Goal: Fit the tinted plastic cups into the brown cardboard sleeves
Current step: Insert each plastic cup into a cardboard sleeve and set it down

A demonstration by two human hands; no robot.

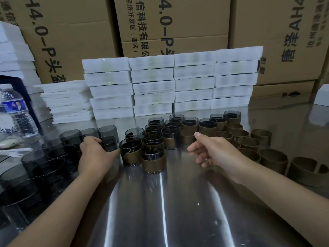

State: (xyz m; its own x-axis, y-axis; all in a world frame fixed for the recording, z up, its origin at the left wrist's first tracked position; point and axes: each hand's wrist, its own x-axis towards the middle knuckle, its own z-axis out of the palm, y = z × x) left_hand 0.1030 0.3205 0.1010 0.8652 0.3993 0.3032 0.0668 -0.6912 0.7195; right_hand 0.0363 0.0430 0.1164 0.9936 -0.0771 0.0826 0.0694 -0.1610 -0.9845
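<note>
Head view: my left hand (94,155) grips one bare tinted cup (109,144) at the edge of the unsleeved cups (53,155), table's left. My right hand (211,151), loosely curled, holds nothing and hovers beside the empty cardboard sleeves (249,143) on the right. Sleeved cups (153,158) stand between them, centre. All sit on the steel table (178,211); white foam trays (170,84) are stacked behind.

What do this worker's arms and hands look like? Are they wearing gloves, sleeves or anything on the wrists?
No gloves: the left hand and the right hand are both bare. No ring, watch or wristband shows on either. The left forearm and the right forearm are bare too, with no sleeve in view right out to the picture's edge.
</note>
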